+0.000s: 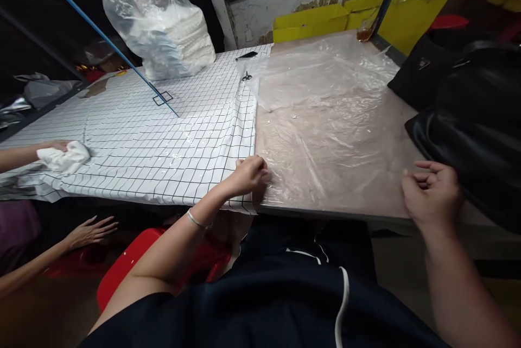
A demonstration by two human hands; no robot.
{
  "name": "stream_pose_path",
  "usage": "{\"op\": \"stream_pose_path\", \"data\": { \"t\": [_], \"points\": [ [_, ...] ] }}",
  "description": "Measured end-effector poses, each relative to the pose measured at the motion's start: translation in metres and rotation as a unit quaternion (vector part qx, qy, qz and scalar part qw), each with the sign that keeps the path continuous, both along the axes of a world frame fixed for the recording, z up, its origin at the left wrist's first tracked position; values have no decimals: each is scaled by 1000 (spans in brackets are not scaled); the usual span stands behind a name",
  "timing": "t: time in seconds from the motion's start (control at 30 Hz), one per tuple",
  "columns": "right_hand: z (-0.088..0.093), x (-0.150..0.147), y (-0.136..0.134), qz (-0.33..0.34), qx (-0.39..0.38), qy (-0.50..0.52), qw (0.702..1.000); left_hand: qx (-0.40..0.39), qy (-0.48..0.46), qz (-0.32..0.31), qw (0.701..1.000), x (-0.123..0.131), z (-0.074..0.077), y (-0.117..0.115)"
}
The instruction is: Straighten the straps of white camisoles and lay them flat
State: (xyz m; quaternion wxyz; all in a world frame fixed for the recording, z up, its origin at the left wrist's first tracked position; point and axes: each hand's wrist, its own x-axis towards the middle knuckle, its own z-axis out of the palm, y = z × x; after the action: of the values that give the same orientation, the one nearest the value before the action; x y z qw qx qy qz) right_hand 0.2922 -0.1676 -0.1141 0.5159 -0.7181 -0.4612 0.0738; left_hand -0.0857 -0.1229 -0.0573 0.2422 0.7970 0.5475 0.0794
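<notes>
My left hand, a silvery bracelet on its wrist, is curled closed at the table's front side, where the checked cloth meets the clear plastic sheet. Whatever its fingers may hold is hidden. The white cloth with black grid lines lies slightly rumpled along that border. My right hand is over the right front of the table, fingers loosely bent and thumb apart, with nothing visible in it. Close beside it sits a black bag.
At left, another person's hand presses a white cloth wad on the checked cloth. Someone at the back holds a plastic bag of white folded items. Scissors, a phone and a thin blue pole are nearby. Below stands a red stool.
</notes>
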Motion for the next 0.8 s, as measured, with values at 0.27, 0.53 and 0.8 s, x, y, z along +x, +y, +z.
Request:
{"op": "stream_pose_path", "data": {
  "t": [0.27,0.53,0.8],
  "points": [
    [-9,6,0,-2,10,-31,999,104,44,41,993,12,-23,-41],
    [3,-1,-1,-13,-7,-21,1000,128,118,7,985,19,-30,-41],
    [8,-4,-1,-13,-13,-13,1000,125,132,203,962,-43,16,18]
  ]
}}
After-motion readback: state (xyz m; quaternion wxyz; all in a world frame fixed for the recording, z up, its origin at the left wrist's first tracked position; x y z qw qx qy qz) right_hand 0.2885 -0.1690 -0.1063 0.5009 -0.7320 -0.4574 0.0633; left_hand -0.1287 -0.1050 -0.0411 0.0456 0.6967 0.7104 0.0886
